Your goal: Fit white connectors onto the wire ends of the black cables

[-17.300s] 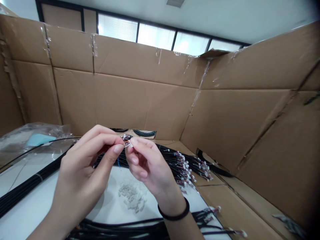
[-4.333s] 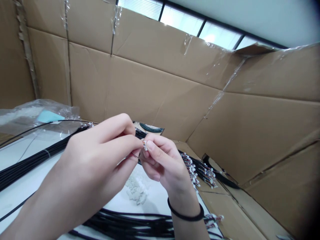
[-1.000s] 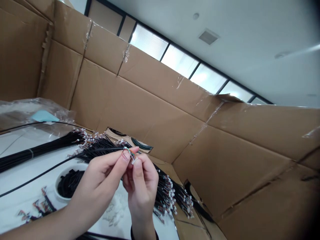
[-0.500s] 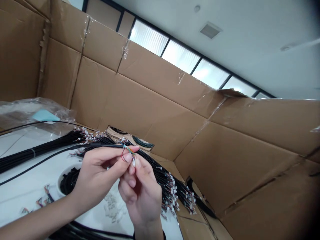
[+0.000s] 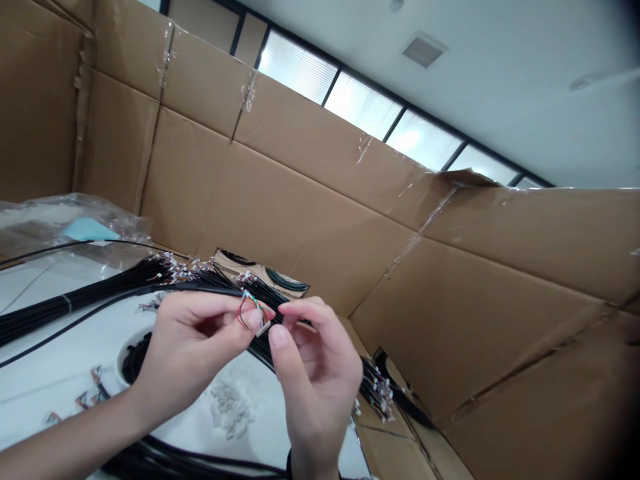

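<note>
A black cable runs in from the left to my left hand. Thin coloured wires, among them red, green and orange, fan out of its end. My left thumb and index finger pinch these wires beside a small white connector. Just right of the connector is my right hand, its thumb and index finger apart with nothing visible between them. Below the hands, a pile of small white connectors lies on the white table.
Tied black cables lie at left near a clear plastic bag. A white bowl of black parts is partly behind my left forearm. More cable ends lie at right. Cardboard walls enclose the table.
My right hand has moved right, off the white connector, and its fingers have opened. My left hand keeps its pinch on the wires, and the connector now shows more plainly.
</note>
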### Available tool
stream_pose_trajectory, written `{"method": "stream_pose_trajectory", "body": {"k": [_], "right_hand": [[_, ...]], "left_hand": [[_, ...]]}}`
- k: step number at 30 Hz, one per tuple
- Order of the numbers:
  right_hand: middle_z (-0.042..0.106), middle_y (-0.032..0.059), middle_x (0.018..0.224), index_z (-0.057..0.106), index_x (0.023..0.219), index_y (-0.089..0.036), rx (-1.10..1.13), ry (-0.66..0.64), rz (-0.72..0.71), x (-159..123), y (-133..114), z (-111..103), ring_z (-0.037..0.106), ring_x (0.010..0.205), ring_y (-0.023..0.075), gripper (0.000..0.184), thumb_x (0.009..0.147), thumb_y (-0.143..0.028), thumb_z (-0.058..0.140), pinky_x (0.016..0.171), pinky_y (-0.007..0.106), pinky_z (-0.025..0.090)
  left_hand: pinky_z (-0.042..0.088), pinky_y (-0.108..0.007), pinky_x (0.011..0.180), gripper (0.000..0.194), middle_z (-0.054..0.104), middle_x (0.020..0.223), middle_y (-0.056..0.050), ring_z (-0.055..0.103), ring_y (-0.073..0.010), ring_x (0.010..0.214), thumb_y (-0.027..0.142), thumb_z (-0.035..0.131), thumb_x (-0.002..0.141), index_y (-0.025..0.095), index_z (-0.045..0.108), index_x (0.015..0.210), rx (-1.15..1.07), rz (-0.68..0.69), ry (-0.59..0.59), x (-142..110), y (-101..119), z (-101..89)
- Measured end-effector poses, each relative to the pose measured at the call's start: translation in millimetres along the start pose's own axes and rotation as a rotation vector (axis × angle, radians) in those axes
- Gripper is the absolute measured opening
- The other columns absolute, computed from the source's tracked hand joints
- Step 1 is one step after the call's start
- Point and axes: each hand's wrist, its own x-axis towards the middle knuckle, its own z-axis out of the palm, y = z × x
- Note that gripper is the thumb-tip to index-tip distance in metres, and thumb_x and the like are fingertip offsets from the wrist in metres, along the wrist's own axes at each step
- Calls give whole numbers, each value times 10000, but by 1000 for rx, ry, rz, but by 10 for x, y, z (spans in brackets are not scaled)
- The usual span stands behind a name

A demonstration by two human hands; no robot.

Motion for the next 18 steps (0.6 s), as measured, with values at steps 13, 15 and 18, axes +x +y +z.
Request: {"method": "stream_pose_trajectory", "body": {"k": [13,15,18], "right_hand": [[600,12,811,632,875,-197,-551,-29,-308,-3,-191,-63,594,677,102,171,897,-38,572,563,207,499],[594,10,806,617,863,-197,-543,-26,-270,-14,-196,-49,596,689,101,162,913,-58,552,577,196,504],[577,12,797,606,832,-194,-483,-47,-157,-28,-188,-29,592,694,103,154,938,-110,533,553,185,499]], "left_hand": [[422,-166,440,265,518,467,21,442,-91,456,239,639,824,175,719,580,198,131,-9,-70,-42,49],[418,-161,424,206,581,499,17,474,-92,457,219,655,816,190,751,636,182,146,11,-74,-42,66],[455,-145,442,145,677,596,12,543,-90,487,194,682,799,206,772,687,114,106,24,-77,-39,74]]}}
